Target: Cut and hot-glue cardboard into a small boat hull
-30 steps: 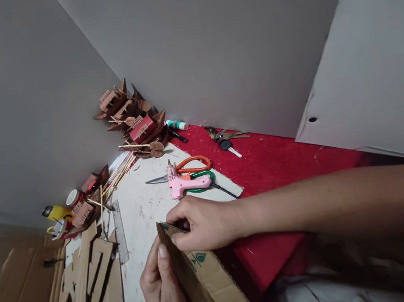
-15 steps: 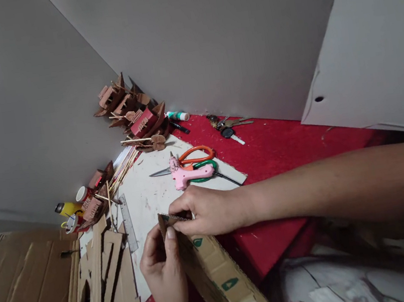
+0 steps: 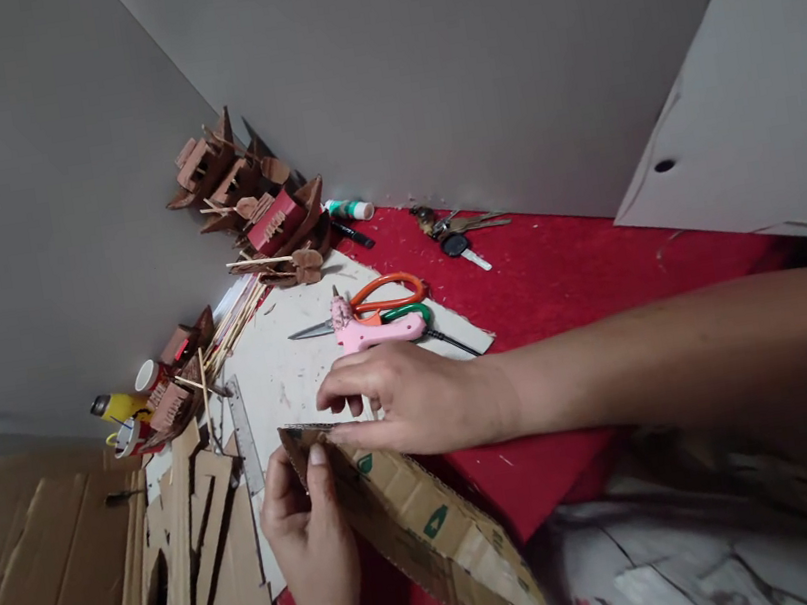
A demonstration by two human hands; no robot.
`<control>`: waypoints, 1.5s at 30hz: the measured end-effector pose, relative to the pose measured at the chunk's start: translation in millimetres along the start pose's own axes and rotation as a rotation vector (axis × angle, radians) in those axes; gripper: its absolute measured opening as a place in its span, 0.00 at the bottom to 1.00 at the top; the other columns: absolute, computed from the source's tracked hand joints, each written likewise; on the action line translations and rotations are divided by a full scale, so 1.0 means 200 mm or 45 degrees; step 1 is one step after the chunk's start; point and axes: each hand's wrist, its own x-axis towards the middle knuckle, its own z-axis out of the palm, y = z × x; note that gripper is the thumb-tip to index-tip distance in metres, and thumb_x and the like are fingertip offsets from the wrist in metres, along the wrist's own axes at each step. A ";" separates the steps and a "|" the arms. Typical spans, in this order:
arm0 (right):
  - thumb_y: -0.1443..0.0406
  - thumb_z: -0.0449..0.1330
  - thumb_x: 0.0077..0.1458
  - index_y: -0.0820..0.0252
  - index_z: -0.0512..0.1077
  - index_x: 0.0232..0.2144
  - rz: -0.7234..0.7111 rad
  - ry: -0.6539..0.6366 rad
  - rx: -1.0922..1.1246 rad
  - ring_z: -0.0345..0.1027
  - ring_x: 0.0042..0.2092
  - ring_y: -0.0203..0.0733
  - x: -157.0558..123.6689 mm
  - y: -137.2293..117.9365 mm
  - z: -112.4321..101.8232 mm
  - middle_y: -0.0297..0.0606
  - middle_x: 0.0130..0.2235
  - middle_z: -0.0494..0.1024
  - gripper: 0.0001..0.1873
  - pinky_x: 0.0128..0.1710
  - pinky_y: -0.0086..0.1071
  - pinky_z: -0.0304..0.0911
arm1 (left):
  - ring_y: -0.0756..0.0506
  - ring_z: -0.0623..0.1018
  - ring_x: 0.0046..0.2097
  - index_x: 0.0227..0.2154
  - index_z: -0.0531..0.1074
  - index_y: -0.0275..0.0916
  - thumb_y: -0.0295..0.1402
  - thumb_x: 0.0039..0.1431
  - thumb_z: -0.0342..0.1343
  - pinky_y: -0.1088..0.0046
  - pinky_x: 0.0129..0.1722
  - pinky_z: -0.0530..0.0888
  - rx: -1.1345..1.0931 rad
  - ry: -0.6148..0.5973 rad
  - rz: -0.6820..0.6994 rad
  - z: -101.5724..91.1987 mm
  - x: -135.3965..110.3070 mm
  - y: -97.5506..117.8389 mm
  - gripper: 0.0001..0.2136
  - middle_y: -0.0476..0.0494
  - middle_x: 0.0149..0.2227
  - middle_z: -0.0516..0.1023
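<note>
My left hand point(image 3: 309, 539) pinches the near corner of a brown cardboard strip point(image 3: 423, 532) with green printed marks, thumb on its face. My right hand point(image 3: 403, 399) rests on the strip's top edge, thumb along the edge and the other fingers curled over it. The strip stands tilted on its edge above a white work sheet point(image 3: 286, 381) laid on a red cloth point(image 3: 560, 289). A pink glue gun point(image 3: 377, 330) lies just beyond my right hand, across orange-handled scissors point(image 3: 379, 296) and green-handled scissors point(image 3: 405, 314).
Brown model boats point(image 3: 252, 204) are stacked in the wall corner, another point(image 3: 181, 386) beside a yellow bottle point(image 3: 112, 407). Wooden skewers point(image 3: 234, 338), a metal ruler point(image 3: 245, 432), cut cardboard shapes point(image 3: 197, 546), a glue stick point(image 3: 351, 210) and keys point(image 3: 454, 234) lie around. A grey board point(image 3: 761, 107) leans at right.
The cardboard strip has tipped flatter and swung left. My right hand's fingers have spread along its top edge. The view shifted slightly downward.
</note>
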 end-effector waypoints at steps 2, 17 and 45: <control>0.70 0.61 0.54 0.66 0.75 0.32 0.008 -0.077 -0.027 0.67 0.32 0.36 0.00 0.01 0.01 0.39 0.30 0.77 0.03 0.34 0.29 0.60 | 0.51 0.77 0.37 0.38 0.78 0.42 0.40 0.56 0.61 0.81 0.38 0.73 -0.002 -0.009 -0.007 0.00 0.00 0.00 0.09 0.51 0.35 0.80; 0.73 0.56 0.58 0.68 0.76 0.31 -0.036 -0.143 -0.119 0.67 0.34 0.40 -0.01 0.00 0.02 0.41 0.30 0.76 0.08 0.37 0.31 0.59 | 0.50 0.77 0.36 0.38 0.79 0.41 0.39 0.56 0.62 0.78 0.37 0.74 0.026 -0.012 0.042 0.02 0.00 -0.06 0.10 0.49 0.36 0.81; 0.75 0.53 0.58 0.67 0.76 0.42 -0.204 0.073 0.036 0.71 0.35 0.38 -0.04 0.03 0.07 0.43 0.34 0.78 0.13 0.38 0.31 0.68 | 0.38 0.71 0.60 0.55 0.71 0.45 0.47 0.61 0.51 0.61 0.57 0.69 -0.387 -0.057 -0.284 0.06 0.01 -0.02 0.22 0.41 0.56 0.74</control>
